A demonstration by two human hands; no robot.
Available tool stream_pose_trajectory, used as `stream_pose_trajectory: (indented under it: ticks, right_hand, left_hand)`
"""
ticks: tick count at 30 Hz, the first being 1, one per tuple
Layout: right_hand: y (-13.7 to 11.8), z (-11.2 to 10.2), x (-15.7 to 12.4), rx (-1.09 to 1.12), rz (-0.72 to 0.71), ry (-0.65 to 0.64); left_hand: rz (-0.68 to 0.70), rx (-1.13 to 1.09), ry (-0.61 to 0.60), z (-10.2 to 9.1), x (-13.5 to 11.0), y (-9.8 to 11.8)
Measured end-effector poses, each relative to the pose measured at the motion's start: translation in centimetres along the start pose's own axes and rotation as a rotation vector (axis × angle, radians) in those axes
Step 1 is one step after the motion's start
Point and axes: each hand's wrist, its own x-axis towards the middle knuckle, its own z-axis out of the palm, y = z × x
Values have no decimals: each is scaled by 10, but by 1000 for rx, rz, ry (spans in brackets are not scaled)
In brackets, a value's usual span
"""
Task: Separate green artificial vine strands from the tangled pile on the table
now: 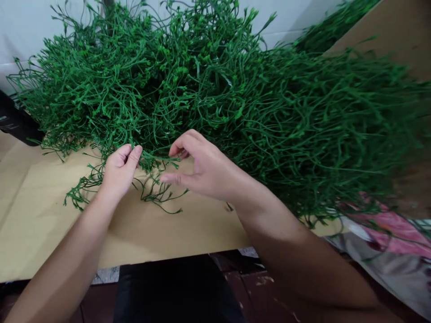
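Note:
A big heap of green artificial grass sprigs (215,89) lies across a tan cardboard sheet (50,224). My left hand (120,169) is closed in a pinch on a thin green sprig (151,158) at the heap's front edge. My right hand (202,168) hovers just to the right of it, its fingers curled and apart, thumb stretched toward the same sprig, with nothing clearly in its grasp. Loose sprigs (158,193) trail on the cardboard beneath both hands.
A brown cardboard panel (387,31) leans at the top right. A dark object (16,123) sits at the left edge. Pink and grey patterned fabric (387,242) lies at the lower right. A white wall (23,27) is behind.

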Motion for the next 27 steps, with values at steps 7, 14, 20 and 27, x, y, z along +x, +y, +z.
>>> stream_pose_trajectory:
  ticks: [7, 14, 20, 27]
  right_hand:
    - [-8, 27, 9, 57, 24, 51]
    - [-1, 40, 9, 673, 225, 42]
    - [3, 51, 10, 437, 160, 21]
    - [3, 49, 10, 315, 44, -48]
  left_hand:
    - [13, 12, 12, 3, -1, -2]
    - [-145, -197, -25, 9, -2, 1]
    - [-170, -228, -31, 15, -5, 2]
    - [-184, -221, -16, 15, -4, 5]
